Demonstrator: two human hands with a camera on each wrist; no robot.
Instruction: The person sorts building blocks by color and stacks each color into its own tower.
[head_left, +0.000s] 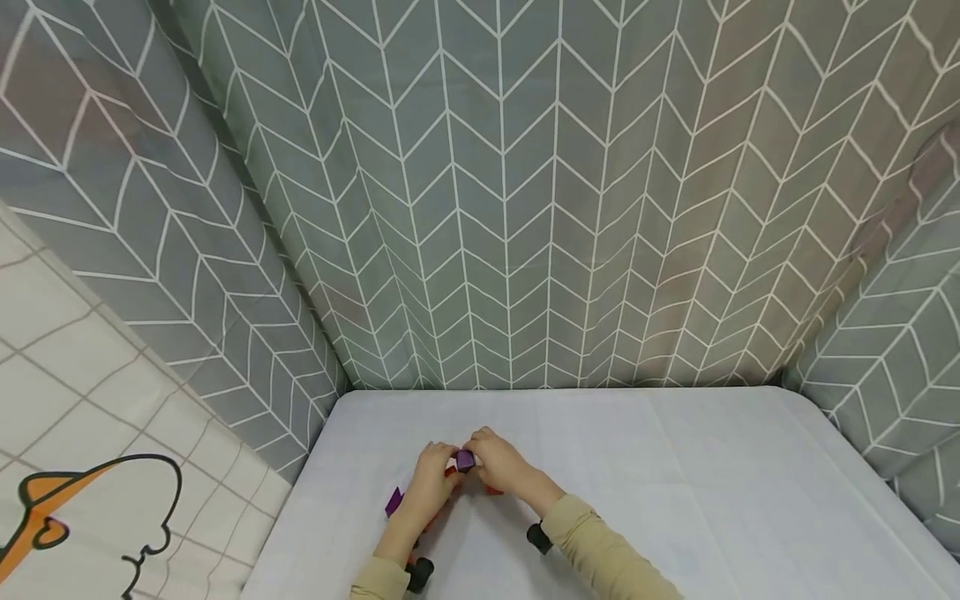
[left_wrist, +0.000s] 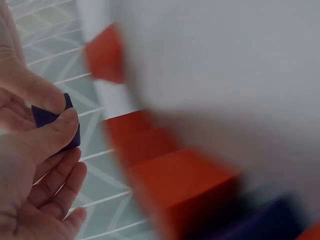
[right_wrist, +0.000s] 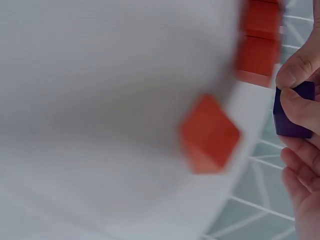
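Observation:
A small dark purple block [head_left: 465,461] with angled faces is held up between both hands above the white table. My left hand [head_left: 429,482] pinches one side of it with thumb and fingers. From the other side my right hand [head_left: 501,462] pinches the same purple block [right_wrist: 294,120], the two thumbs close together in both wrist views. Below the hands, a row of orange-red blocks [left_wrist: 185,175] lies on the table, blurred in the left wrist view. Apart from that row sits a single faceted orange-red block [right_wrist: 207,137], near the right hand.
Left of the left forearm lies another purple piece [head_left: 393,501]. Dark rounded objects [head_left: 538,538] show beside both cuffs. The white table [head_left: 675,475] reaches back to a grey patterned curtain [head_left: 525,208], with more curtain on both sides.

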